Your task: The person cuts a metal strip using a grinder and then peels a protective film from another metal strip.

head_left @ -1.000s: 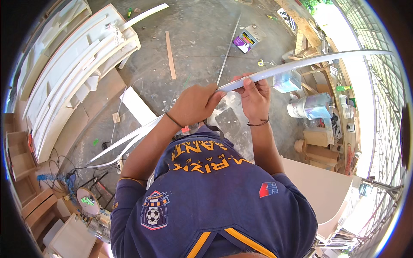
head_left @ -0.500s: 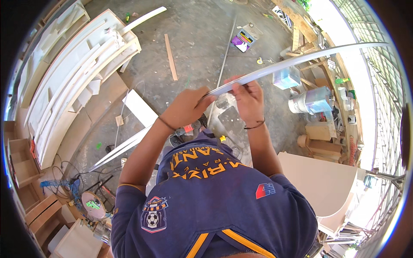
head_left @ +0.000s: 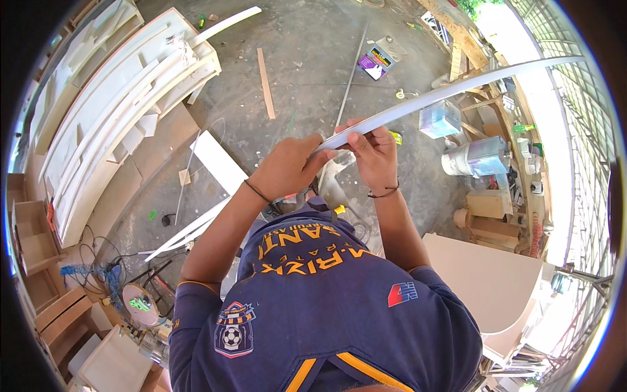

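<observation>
Over at the far left I see white curved panels (head_left: 117,124) stacked on the concrete floor (head_left: 307,72). At centre my left hand (head_left: 287,166) has its fingers clenched around the near end of a long white strip (head_left: 450,91), and my right hand (head_left: 373,153) grasps it just beside. Rightward, the strip arcs above a cluttered worktop (head_left: 496,196).

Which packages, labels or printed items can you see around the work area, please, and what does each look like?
Flat printed package: on the concrete floor, beyond the hands; rectangular, purple, yellow and white.
Clear plastic box: right of the right hand; boxy, bluish see-through.
Shirt badge: on the dark blue shirt; shield with a football.
</observation>
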A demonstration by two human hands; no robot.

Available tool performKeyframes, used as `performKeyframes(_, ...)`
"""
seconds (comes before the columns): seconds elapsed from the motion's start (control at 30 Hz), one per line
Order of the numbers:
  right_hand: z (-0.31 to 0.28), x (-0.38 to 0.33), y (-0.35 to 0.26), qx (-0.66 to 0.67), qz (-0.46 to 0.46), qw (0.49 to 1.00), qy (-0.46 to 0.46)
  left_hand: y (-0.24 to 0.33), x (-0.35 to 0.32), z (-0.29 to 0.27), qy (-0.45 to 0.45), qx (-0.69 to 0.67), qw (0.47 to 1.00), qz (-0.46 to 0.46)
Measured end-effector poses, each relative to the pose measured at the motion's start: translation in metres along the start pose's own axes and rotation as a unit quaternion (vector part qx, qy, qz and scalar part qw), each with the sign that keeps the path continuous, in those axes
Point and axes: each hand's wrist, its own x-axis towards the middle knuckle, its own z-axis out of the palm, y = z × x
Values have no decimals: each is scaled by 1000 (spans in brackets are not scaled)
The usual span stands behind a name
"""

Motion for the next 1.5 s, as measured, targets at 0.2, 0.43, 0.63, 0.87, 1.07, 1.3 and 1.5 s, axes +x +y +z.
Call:
performKeyframes(0.2,1,0,0,2,-26,1000,18,1,2,9,14,15,999,-32)
performKeyframes(0.43,-9,5,-5,-27,11,999,-23,13,19,15,21,7,999,-37)
performKeyframes(0.63,-51,19,-16,70,-16,996,58,0,27,33,3,-22,998,-55)
performKeyframes(0.87,-62,14,-18,-3,26,1000,3,14,58,60,47,-3,999,-11)
performKeyframes(1.07,-94,21,-26,-5,2,1000,-19,27,90,73,-19,-29,999,-15)
performKeyframes(1.3,-129,30,-25,43,2,999,-5,33,114,103,7,45,998,-51)
performKeyframes(1.5,-158,47,-22,112,9,991,69,25,119,106,7,49,997,-65)
